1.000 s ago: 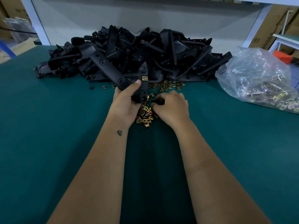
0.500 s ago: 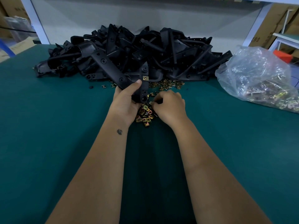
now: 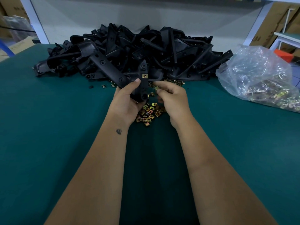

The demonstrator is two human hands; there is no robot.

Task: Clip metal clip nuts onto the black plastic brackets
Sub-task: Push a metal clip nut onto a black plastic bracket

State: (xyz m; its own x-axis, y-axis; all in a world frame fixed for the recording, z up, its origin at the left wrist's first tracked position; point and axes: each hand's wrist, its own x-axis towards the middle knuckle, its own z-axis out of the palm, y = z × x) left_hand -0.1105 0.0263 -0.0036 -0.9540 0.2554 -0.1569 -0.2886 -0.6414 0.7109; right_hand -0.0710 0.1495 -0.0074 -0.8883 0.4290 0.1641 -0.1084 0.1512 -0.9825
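Head view: black V-shaped bracket point(image 3: 142, 83) gripped in left hand point(image 3: 128, 101), one brass clip nut point(image 3: 145, 76) fitted; second clip nut point(image 3: 156, 88) pinched by right hand point(image 3: 173, 101), just beside bracket.

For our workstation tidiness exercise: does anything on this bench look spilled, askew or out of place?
Mostly routine. Loose clip nuts lie scattered on the green mat rather than in the plastic bag; a few strays sit beside the bracket pile. A small black bit lies alone, what it is unclear.

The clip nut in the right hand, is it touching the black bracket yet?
Apart. The head view shows green table between the clip nut pinched in the right hand and the bracket that the left hand holds.
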